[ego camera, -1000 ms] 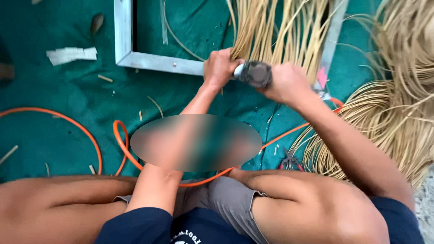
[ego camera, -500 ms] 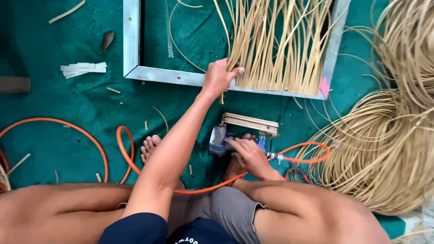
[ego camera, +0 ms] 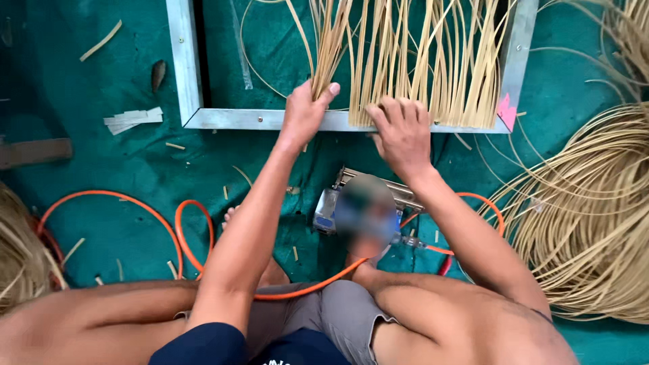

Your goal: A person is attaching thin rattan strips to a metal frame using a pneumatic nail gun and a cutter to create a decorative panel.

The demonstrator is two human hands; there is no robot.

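Running away from both hands (ego camera: 304, 113), cane strips (ego camera: 412, 61).

a: what do the hands rest on?

b: pale yellow rattan strips (ego camera: 405, 61), thin and flat, laid side by side across a grey metal frame (ego camera: 270, 119). their lower ends sit on the frame's near rail, roughly in line.

a: are they all straight?

b: mostly. they run away from the person and fan a little (a few curve off to the left in loose loops). one bunch near the left is gathered tightly together.

a: and the frame?

b: rectangular, flat on green matting, its near rail and both side rails in view. a small pink tag sits at its right corner.
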